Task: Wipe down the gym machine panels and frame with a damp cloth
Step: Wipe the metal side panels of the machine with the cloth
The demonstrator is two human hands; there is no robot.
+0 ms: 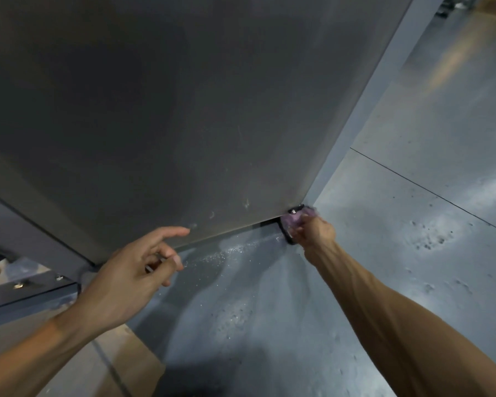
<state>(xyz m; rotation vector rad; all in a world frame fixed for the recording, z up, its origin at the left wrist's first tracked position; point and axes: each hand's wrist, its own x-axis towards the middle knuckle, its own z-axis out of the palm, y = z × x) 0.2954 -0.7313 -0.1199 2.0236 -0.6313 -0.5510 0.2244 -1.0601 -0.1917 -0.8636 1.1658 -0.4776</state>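
The right hand [312, 232] holds a bunched purple cloth [294, 222] tight in its fingers, down at the bottom corner of the big grey panel [184, 110], against a small black foot [287, 234]. The left hand [132, 270] is well apart from the cloth, holding nothing, with one finger pointing at the panel's lower edge. Below is the grey floor [398, 253].
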